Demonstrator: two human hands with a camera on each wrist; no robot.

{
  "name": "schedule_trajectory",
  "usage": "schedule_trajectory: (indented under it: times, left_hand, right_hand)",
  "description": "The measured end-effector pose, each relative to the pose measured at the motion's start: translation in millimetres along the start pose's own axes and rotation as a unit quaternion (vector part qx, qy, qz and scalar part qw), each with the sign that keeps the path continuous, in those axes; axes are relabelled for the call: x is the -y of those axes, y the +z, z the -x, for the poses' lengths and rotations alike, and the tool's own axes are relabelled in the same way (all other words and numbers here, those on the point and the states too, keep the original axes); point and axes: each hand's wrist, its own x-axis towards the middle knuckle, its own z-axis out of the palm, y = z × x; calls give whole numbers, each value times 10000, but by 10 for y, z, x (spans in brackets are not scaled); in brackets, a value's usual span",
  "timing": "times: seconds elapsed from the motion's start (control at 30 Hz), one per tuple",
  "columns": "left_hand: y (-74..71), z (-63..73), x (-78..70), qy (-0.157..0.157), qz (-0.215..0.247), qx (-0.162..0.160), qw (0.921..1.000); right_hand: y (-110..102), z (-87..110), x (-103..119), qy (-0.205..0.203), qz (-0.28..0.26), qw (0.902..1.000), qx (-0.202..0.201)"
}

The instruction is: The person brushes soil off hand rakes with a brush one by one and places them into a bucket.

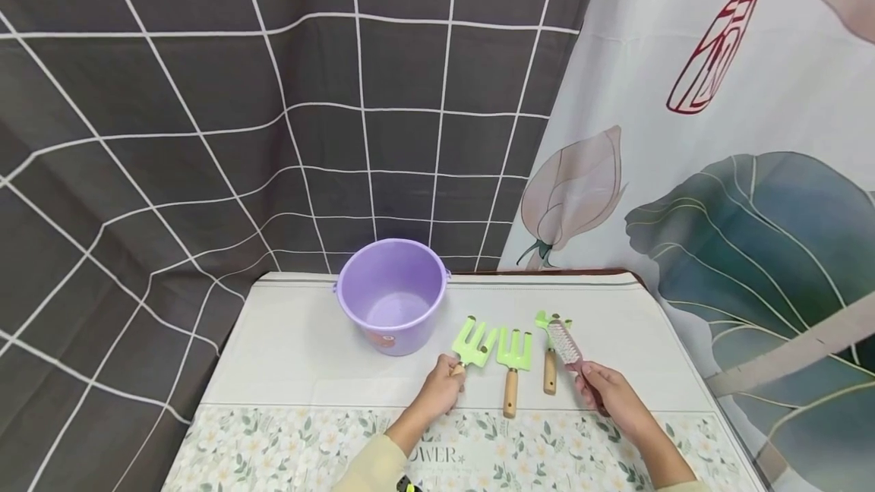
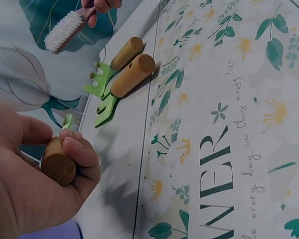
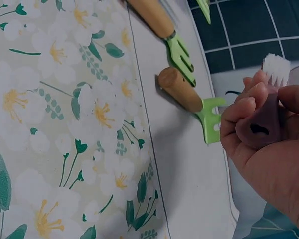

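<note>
In the head view my left hand (image 1: 437, 387) grips a light green garden fork (image 1: 473, 344) by its wooden handle (image 2: 59, 167), tines pointing away from me. The left wrist view shows fingers and thumb wrapped about that handle. My right hand (image 1: 611, 395) holds a scrubbing brush (image 1: 564, 342) by its mauve handle (image 3: 258, 127), its white bristles (image 2: 65, 31) raised over the table. Between the hands a second green fork (image 1: 514, 355) lies on the table. Right of it lies a small green rake (image 1: 550, 370), its head partly hidden behind the brush.
A purple bucket (image 1: 413, 332) stands upright at the back of the table, left of the tools. The table's cloth (image 1: 273, 355) is white with a flower-printed front part. Behind hang a dark gridded curtain (image 1: 403, 139) and a white printed one (image 1: 588, 74).
</note>
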Motion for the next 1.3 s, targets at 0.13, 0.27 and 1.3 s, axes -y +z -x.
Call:
schedule_trajectory:
  times: [0.13,0.27,1.3]
  left_hand:
    - [22,-6,-23,-3,40,-106,9999]
    - [24,-10,-56,4,23,-281,9996]
    - [21,56,-314,213,41,-193,9996]
  right_hand:
    - [7,2,55,-77,-124,9999,73]
    - [25,7,123,-100,-61,9999,78]
    - [326,91,332,-2224,2359,9408,-988]
